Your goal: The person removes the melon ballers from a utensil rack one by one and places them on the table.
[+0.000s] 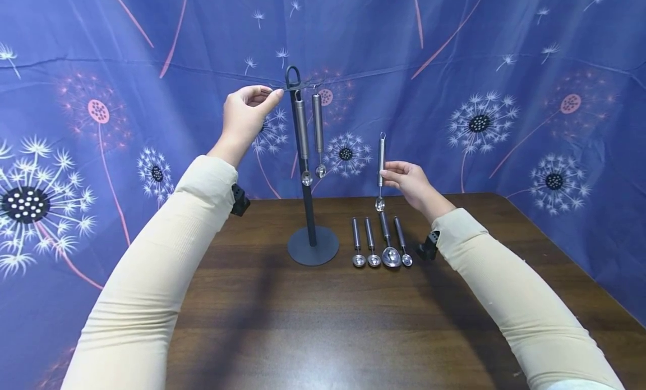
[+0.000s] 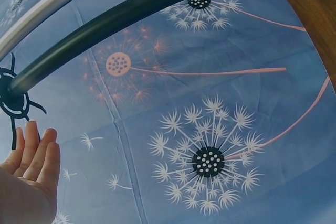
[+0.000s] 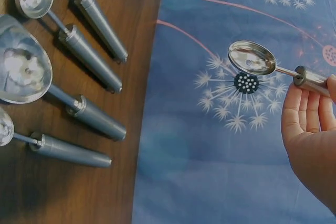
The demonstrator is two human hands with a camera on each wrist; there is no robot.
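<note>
A black hanging stand (image 1: 309, 210) rises from the table on a round base. My left hand (image 1: 247, 118) pinches one of the hook arms at its top, thumb against fingers. Two steel scoops hang from the hooks: a nearer scoop (image 1: 301, 129) and another scoop (image 1: 317, 123) just to its right. Above the table's back edge, my right hand (image 1: 411, 182) holds a steel scoop (image 1: 381, 160) by the handle, ring end up. In the right wrist view, its oval bowl (image 3: 252, 59) extends past the fingers. The left wrist view shows my left fingers (image 2: 39, 156) at the hook ring.
Several steel scoops lie in a row right of the stand's base (image 1: 313, 255), among them a large-bowled scoop (image 1: 391, 255). They rest on a brown wooden table (image 1: 313, 322). A blue curtain (image 1: 404, 70) with dandelion prints hangs behind the table.
</note>
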